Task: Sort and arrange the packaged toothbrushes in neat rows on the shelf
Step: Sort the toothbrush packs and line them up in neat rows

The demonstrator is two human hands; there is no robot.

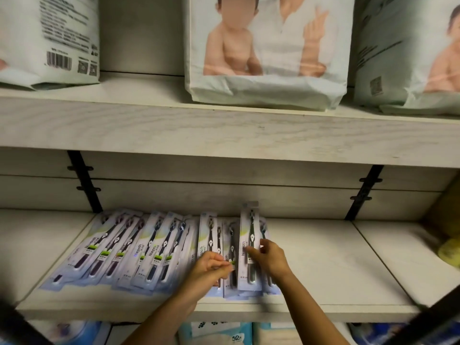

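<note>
Your right hand (270, 255) pinches the raised toothbrush pack (249, 232) at the right end of the row (149, 247). Your left hand (211, 267), just beside it, curls its fingers onto the neighbouring pack (232, 241) on the shelf (328, 265).

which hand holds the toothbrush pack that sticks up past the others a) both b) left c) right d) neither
c: the right hand pinches the raised toothbrush pack at its middle, while the left hand grips a neighbouring pack beside it.

Nappy packs (268, 46) overhead
Three along the upper shelf (149, 125); black brackets (84, 180) on the back wall beneath; yellow bundle (449, 252) far right.
</note>
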